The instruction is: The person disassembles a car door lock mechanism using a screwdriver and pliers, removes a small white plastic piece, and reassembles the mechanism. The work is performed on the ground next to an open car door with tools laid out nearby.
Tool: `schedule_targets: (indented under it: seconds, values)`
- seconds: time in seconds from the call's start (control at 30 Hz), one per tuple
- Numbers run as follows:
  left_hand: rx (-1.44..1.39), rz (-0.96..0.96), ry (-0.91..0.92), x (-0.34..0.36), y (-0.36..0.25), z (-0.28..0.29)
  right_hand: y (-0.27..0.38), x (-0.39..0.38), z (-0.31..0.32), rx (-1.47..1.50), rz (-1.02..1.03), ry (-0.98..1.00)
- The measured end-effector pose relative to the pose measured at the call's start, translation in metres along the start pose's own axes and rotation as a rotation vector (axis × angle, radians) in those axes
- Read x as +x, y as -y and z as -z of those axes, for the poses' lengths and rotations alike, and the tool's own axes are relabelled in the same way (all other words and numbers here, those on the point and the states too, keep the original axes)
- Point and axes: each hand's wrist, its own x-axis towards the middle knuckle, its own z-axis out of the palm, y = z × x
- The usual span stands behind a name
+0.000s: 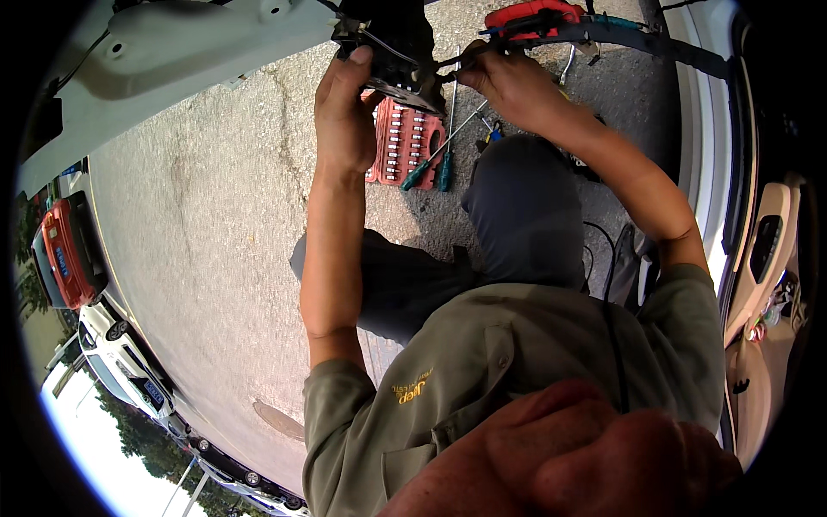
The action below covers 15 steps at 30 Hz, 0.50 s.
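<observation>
At the top centre, my left hand (345,112) grips a black part (392,43) with a metal plate along its lower edge, thumb on its near side. To its right, my right hand (500,86) has its fingers closed on a thin black cable (450,69) that meets the part. A thicker black sleeved harness (646,47) runs off to the right above that hand. Below the part a red socket set case (401,146) lies open on the ground, with two green-handled screwdrivers (444,172) beside it. My fingertips are partly hidden.
A light car body panel (129,69) spans the top left. A red tool case (534,19) lies at the top. My knee (525,215) rises below my right hand. A door sill (702,146) and beige door trim (758,284) are at right. Parked cars (69,250) line the left.
</observation>
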Motion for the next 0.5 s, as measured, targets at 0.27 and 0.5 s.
schedule_targets:
  seconds: [0.27,0.5]
  values:
    - [-0.149,0.018,0.072,-0.002,-0.008,-0.007,0.004,-0.013,0.014,0.101,-0.110,0.145]
    - [-0.160,0.023,0.194,0.011,-0.010,0.014,-0.005,-0.023,0.026,-0.182,0.153,0.163]
